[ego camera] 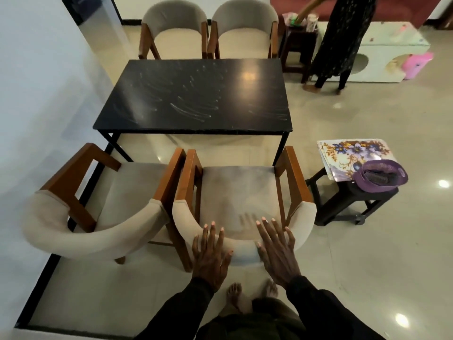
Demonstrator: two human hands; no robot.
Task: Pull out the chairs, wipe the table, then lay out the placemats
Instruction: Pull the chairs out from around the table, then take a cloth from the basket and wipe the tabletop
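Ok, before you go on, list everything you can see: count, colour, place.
table: one, black, streaked top, centre
chairs: four, beige with brown wood; two on the near side, two on the far side
near stool: one, black, right of the near chairs
placemats: a stack, floral purple and white, on the near stool
bowl: one, purple, on the placemats, something dark inside
far stool: one, dark brown, right of the far chairs
other person: one, dark clothes, far right
pink tub: one, far right
left hand: open, flat on the near right chair's backrest
right hand: open, on the same backrest
feet: bare, below the hands
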